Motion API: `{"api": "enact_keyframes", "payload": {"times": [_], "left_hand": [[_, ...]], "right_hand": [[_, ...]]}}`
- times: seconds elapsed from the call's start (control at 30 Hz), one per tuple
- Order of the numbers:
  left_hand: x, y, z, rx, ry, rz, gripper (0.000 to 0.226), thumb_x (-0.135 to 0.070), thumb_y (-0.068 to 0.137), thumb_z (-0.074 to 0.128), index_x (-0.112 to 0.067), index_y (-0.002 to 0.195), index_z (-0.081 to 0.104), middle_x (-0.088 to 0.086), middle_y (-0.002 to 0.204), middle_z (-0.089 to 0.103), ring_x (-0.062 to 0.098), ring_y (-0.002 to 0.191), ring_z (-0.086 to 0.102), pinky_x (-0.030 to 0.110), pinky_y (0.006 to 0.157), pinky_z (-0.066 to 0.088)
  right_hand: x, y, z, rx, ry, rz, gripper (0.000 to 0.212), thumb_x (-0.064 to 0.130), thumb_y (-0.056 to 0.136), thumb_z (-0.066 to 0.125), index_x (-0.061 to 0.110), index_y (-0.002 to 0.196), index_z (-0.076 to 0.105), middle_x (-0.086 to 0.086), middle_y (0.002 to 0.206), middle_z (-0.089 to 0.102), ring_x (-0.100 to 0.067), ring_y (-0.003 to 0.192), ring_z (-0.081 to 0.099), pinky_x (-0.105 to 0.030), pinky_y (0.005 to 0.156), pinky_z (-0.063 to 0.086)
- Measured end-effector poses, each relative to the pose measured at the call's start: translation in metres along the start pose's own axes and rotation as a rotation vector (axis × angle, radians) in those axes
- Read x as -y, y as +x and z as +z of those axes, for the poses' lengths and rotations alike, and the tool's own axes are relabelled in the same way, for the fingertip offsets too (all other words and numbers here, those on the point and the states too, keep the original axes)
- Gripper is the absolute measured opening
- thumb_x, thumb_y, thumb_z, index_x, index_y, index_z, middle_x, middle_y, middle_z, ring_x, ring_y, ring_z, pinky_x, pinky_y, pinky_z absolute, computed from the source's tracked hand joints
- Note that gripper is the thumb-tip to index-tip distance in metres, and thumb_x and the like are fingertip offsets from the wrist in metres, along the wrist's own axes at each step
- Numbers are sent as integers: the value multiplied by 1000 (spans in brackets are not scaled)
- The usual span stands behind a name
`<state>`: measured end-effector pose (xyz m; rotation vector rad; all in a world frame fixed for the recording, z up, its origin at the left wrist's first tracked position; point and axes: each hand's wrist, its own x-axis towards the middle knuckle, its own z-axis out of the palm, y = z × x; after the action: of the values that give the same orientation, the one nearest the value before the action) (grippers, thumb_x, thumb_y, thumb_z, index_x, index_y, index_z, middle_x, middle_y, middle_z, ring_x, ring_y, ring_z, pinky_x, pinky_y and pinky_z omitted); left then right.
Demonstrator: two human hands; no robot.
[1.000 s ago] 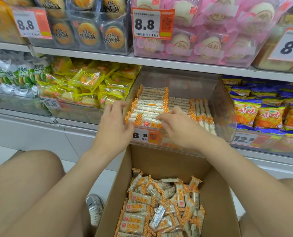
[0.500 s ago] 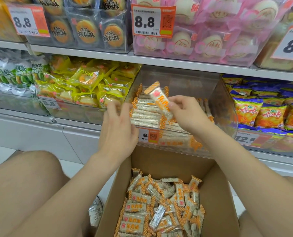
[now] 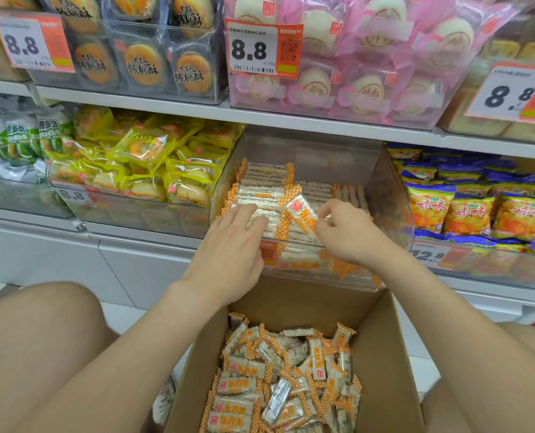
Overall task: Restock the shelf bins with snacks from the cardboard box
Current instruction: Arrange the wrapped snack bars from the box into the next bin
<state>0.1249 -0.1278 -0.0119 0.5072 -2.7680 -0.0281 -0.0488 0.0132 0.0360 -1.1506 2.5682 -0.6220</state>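
A clear shelf bin (image 3: 381, 182) on the lower shelf holds rows of orange-checked rice snack packets (image 3: 264, 173). My right hand (image 3: 347, 232) pinches one such snack packet (image 3: 300, 214), tilted, low over the packed rows. My left hand (image 3: 232, 245) rests with straight fingers on the packets at the bin's front left. Below both hands stands the open cardboard box (image 3: 381, 354), with several loose packets (image 3: 278, 379) of the same kind piled in it.
Yellow pastry packs (image 3: 147, 164) fill the bin to the left and orange-blue chip bags (image 3: 475, 201) the bin to the right. The upper shelf (image 3: 291, 118) overhangs the bin, carrying pink and dark pastry bins. My bare knees flank the box.
My right hand has brought the lifted packet down from above the bin onto the rows. My left hand has moved forward from the bin's edge onto the packets.
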Motion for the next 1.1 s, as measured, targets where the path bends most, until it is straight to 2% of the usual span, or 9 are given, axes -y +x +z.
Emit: {"api": "enact_keyframes", "payload": {"times": [0.1, 0.2, 0.37, 0.47, 0.6, 0.7, 0.83, 0.97, 1.1], "left_hand": [[1, 1, 3, 163, 37, 17, 67, -24, 104, 48, -23, 164, 19, 8, 173, 15, 33, 159, 15, 47, 129, 17], [-2, 2, 3, 225, 111, -31, 69, -33, 107, 43, -27, 166, 8, 7, 175, 9, 33, 161, 9, 48, 130, 13], [-17, 7, 1, 265, 56, -111, 71, -57, 104, 37, -16, 159, 23, 13, 175, 0, 38, 161, -4, 57, 130, 6], [-21, 21, -6, 204, -73, -73, 72, -57, 103, 34, -14, 160, 23, 8, 176, -3, 28, 162, -7, 56, 130, 6], [-19, 58, -13, 315, -113, 89, 63, -61, 107, 23, -31, 162, 29, -5, 176, -8, 21, 161, -15, 60, 128, 0], [-15, 86, -3, 409, -72, 89, 65, -67, 105, 17, -37, 161, 34, -9, 175, -13, 24, 160, -19, 60, 128, -4], [-5, 117, 5, 479, -35, -3, 71, -72, 102, 14, -37, 159, 39, -10, 176, -5, 30, 162, -4, 65, 126, 7], [1, 130, 5, 513, -44, -45, 61, -61, 107, 21, -31, 152, 50, 5, 170, 28, 38, 151, 31, 59, 119, 33], [-4, 133, 12, 482, -78, -79, 51, -60, 106, 30, -36, 146, 50, 1, 168, 17, 43, 154, 15, 68, 123, 15]], "right_hand": [[-6, 0, -6, 149, -89, -27, 19, 27, 106, 47, 18, 121, 54, 1, 72, 67, -18, 62, 61, -33, 60, 53], [-13, 1, -13, 180, -92, 11, 17, 33, 106, 50, 23, 120, 52, -6, 102, 73, -24, 83, 70, -41, 74, 58], [-18, 4, -12, -15, 0, 37, 18, 26, 108, 46, 21, 125, 52, -7, 98, 70, -26, 78, 70, -39, 63, 56], [-31, 15, -11, -201, -142, 34, 19, 16, 107, 43, 8, 121, 52, -17, 102, 67, -34, 85, 63, -43, 70, 53], [-32, 39, -11, -191, -167, 67, 28, 29, 107, 55, 5, 122, 55, -23, 115, 63, -46, 104, 60, -45, 81, 50], [-31, 61, -11, -264, -183, 52, 29, 33, 104, 62, 8, 118, 60, -21, 110, 64, -45, 100, 62, -48, 82, 55], [-35, 91, -11, -280, -309, 57, 8, 5, 97, 59, 8, 103, 55, -12, 92, 54, -43, 88, 60, -43, 68, 47], [-34, 125, -6, -215, -378, 55, 34, 1, 89, 63, 5, 121, 52, -18, 110, 59, -42, 109, 62, -43, 79, 51], [-34, 153, 3, -257, -311, 150, 50, -7, 90, 60, 11, 137, 57, -18, 130, 60, -42, 120, 61, -45, 94, 55]]}}
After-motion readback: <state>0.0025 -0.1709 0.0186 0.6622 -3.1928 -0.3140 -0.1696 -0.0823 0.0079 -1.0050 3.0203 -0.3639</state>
